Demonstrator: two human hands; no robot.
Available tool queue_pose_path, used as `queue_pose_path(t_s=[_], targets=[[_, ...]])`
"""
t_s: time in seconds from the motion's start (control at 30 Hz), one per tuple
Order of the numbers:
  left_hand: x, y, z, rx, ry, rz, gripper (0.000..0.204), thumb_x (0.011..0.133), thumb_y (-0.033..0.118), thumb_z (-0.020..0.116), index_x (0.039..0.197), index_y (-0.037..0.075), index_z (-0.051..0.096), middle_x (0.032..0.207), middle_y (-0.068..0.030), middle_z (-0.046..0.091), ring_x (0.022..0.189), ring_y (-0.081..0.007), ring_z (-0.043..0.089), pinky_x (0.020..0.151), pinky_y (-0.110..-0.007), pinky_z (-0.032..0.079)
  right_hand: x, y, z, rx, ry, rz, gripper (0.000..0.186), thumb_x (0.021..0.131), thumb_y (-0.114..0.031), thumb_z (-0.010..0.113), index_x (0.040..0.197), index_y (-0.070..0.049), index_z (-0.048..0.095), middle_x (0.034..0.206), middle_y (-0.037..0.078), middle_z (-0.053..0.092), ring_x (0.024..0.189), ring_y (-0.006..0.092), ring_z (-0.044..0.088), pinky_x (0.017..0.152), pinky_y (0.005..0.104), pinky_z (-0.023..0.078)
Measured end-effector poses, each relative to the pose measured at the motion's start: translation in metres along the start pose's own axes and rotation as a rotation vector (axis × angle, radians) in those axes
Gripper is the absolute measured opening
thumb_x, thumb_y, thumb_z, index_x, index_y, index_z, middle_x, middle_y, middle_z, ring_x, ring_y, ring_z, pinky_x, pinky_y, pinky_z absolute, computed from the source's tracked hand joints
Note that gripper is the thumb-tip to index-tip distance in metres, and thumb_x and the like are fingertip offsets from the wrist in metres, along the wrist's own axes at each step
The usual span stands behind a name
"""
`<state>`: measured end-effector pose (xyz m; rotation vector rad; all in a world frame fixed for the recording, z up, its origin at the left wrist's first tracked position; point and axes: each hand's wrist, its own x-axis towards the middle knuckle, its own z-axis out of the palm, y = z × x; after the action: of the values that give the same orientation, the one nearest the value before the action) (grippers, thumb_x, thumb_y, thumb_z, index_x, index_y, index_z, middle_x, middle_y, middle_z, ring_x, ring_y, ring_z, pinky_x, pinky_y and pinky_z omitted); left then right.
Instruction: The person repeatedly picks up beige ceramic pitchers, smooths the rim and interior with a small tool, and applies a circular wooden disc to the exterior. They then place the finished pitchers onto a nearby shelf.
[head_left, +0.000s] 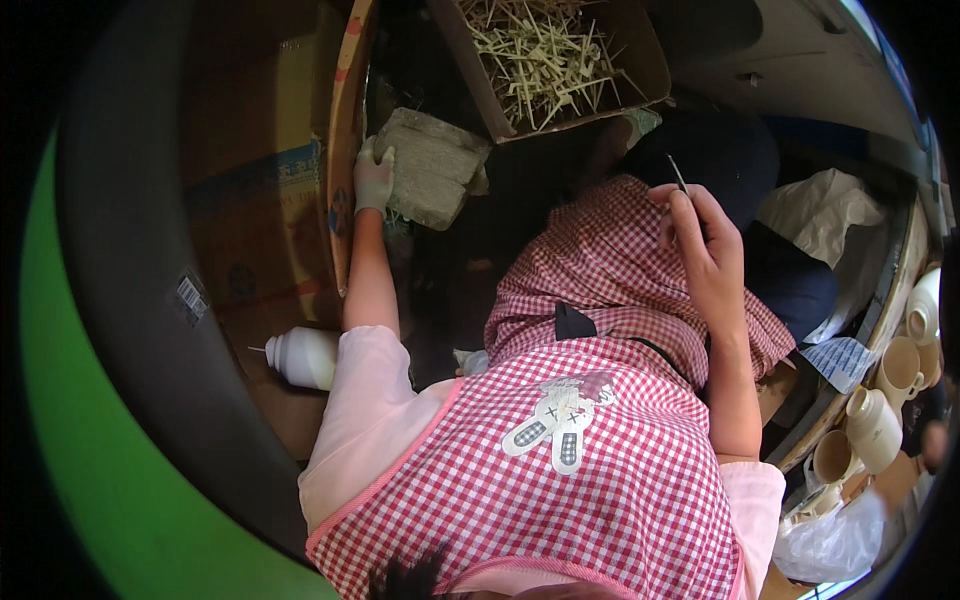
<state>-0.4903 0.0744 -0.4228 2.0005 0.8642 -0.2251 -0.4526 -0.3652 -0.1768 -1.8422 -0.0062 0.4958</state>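
Note:
My left hand [374, 182], in a thin whitish glove, is at the left edge of a rough grey block [428, 172]. It grips that edge, though some of its fingers are hidden. On the right, my bare right hand [702, 240] is raised above my lap. A slim metal tool [678, 172] is pinched between its thumb and fingers, with the narrow end pointing up and away. What kind of tool it is does not show. A red-and-white checked apron [620, 430] with a rabbit patch covers my front and lap.
An open cardboard box [655, 85] full of thin pale sticks stands at the far side. A tall cardboard panel [345, 200] rises beside my left arm, near a white bottle [305, 358]. Cream cups and bottles [873, 430] and a clear plastic bag [830, 540] sit at right.

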Motion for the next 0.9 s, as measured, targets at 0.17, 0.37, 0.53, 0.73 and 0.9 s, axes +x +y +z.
queue_pose_path(t_s=[0.17,0.37,0.53,0.73,0.9], targets=[[-0.009,0.000,0.016,0.350,0.285,0.259,0.055,0.100,0.020,0.064,0.150,0.001,0.048,0.143,-0.0224,0.058,0.132,-0.0382,0.056,0.110,-0.043,0.046,-0.006,0.002,0.001,-0.021,0.048,-0.014,0.025,0.108,-0.020,0.056,0.113,0.000,0.070,0.073,-0.001,0.058,0.068,0.0059,0.054,0.063,0.0223,0.042],[-0.107,0.012,0.081,0.179,0.086,0.250,0.041,0.100,0.019,0.064,0.137,0.002,0.060,0.133,-0.0186,0.065,0.125,-0.0370,0.060,0.109,-0.041,0.046,-0.019,0.013,-0.005,0.035,0.083,0.044,0.025,0.109,-0.018,0.055,0.114,0.001,0.069,0.073,-0.002,0.055,0.068,0.0048,0.050,0.062,0.0212,0.038],[-0.120,-0.031,0.161,-1.092,-0.352,-0.411,0.037,0.100,0.010,0.061,0.135,-0.003,0.059,0.133,-0.0178,0.063,0.125,-0.0309,0.060,0.114,-0.039,0.045,-0.016,0.019,-0.005,0.037,0.089,0.052,0.027,0.109,-0.020,0.054,0.114,0.001,0.070,0.072,-0.002,0.056,0.067,0.0046,0.049,0.062,0.0216,0.037],[-0.050,-0.065,0.193,-1.765,-0.101,-0.233,0.044,0.102,-0.002,0.051,0.145,-0.008,0.048,0.143,-0.0210,0.056,0.136,-0.0294,0.054,0.118,-0.038,0.044,-0.019,0.016,-0.010,0.030,0.151,0.106,0.027,0.109,-0.021,0.054,0.114,0.000,0.070,0.072,-0.002,0.056,0.066,0.0050,0.050,0.061,0.0216,0.037],[-0.034,-0.046,0.192,-1.673,-0.040,-0.284,0.036,0.105,0.002,0.049,0.140,-0.007,0.052,0.141,-0.0168,0.057,0.129,-0.0264,0.058,0.110,-0.036,0.050,-0.018,0.013,-0.010,-0.003,0.122,0.151,0.026,0.109,-0.021,0.054,0.113,0.000,0.070,0.072,-0.002,0.056,0.067,0.0048,0.050,0.061,0.0215,0.037]])
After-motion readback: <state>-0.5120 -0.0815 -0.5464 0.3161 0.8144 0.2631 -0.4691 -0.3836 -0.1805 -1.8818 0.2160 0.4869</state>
